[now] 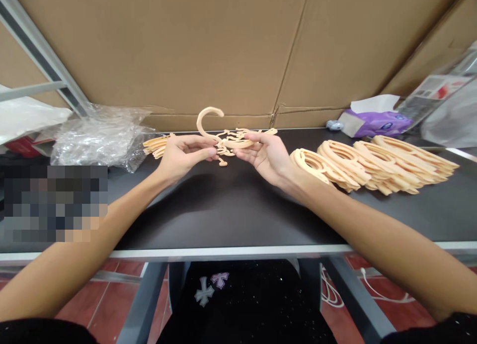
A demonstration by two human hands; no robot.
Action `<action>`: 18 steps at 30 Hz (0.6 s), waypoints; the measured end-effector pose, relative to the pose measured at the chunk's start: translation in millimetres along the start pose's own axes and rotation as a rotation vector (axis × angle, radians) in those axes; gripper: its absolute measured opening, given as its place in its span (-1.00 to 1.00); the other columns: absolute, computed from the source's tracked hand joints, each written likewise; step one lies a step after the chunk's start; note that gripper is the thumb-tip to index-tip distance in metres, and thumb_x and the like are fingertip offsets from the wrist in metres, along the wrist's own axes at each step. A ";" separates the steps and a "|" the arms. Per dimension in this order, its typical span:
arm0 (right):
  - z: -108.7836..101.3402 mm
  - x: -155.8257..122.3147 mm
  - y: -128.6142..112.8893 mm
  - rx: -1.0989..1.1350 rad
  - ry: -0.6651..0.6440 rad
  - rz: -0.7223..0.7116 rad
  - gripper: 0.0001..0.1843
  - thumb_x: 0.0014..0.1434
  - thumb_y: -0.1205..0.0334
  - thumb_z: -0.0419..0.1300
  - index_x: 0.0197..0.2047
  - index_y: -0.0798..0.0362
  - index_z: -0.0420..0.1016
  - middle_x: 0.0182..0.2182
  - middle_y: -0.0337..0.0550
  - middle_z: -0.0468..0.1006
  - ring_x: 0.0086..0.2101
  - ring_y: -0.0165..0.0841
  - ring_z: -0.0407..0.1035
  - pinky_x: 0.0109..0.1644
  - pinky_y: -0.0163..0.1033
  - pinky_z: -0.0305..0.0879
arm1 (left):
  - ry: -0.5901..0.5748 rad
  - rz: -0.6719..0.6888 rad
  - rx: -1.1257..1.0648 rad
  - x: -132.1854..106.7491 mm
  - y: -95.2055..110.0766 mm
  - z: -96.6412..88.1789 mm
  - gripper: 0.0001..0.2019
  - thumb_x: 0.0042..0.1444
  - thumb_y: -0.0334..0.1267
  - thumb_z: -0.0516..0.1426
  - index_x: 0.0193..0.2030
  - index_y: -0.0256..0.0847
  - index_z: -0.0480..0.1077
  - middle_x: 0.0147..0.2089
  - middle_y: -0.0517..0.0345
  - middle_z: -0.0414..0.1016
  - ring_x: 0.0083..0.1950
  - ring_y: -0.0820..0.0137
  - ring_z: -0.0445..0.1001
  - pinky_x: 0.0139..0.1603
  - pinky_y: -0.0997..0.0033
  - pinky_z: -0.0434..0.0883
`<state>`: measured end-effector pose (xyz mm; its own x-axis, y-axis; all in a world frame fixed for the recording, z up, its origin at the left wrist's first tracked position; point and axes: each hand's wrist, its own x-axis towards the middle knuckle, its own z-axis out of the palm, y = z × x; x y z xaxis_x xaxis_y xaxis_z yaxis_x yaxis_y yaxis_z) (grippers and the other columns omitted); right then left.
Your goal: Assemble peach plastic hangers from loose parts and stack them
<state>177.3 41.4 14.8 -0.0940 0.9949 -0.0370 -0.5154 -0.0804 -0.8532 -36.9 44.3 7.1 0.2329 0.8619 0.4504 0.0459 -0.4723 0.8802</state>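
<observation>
A beige plastic clothes hanger (pixel 201 119), its hook pointing up, is held above the table between both hands. My left hand (pixel 182 157) is closed on its left side, thumb and fingers pinched just below the hook. My right hand (pixel 270 157) grips the right arm of the hanger, with the thumb above and the fingers beneath. Behind and below the hands lie thin, curly beige plastic scraps (pixel 222 163). Beside my left wrist is a small stack of beige hangers (pixel 154 146), partly hidden by the hand.
Several stacks of beige hangers (pixel 376 165) spread over the right of the black table (pixel 231 210). Behind them are a purple tissue pack (pixel 376 123) and a clear bag (pixel 450 110). Crumpled clear plastic wrap (pixel 99 137) lies at the left. Cardboard (pixel 186 50) stands along the back edge.
</observation>
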 end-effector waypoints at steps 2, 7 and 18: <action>-0.6 0.8 -0.9 0.034 0.008 -0.012 -0.90 0.22 0.44 0.10 -0.26 0.12 0.43 -0.43 -0.10 0.64 -0.42 -0.38 0.57 -0.18 -0.30 0.59 | -0.006 -0.017 0.039 1.6 0.1 -4.6 -0.62 -0.10 -0.16 0.47 -0.14 -0.29 0.64 -0.23 -0.02 0.70 -0.26 0.26 0.68 -0.08 0.23 0.65; 0.9 -1.8 1.4 -0.038 -0.021 -0.023 -0.92 0.25 0.41 0.12 -0.25 0.09 0.42 -0.46 -0.13 0.63 -0.41 -0.35 0.58 -0.19 -0.27 0.59 | -0.047 -0.023 0.078 3.8 3.1 -12.4 -0.67 -0.12 -0.18 0.48 -0.19 -0.23 0.66 0.05 -0.06 0.65 -0.12 0.27 0.67 0.06 0.24 0.61; 3.2 -7.1 4.6 -0.094 -0.189 0.116 -0.86 0.35 0.29 0.11 -0.27 0.10 0.42 -0.48 -0.05 0.66 -0.43 -0.31 0.59 -0.24 -0.26 0.57 | -0.156 -0.130 -0.063 -1.3 15.4 -6.5 -0.65 -0.05 -0.13 0.46 -0.11 -0.19 0.66 -0.14 -0.02 0.68 -0.17 0.28 0.65 -0.09 0.25 0.64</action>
<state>172.9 33.8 12.8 -0.3105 0.9494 -0.0467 -0.4107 -0.1783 -0.8941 -42.8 37.1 21.0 0.3764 0.8738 0.3080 0.0254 -0.3420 0.9393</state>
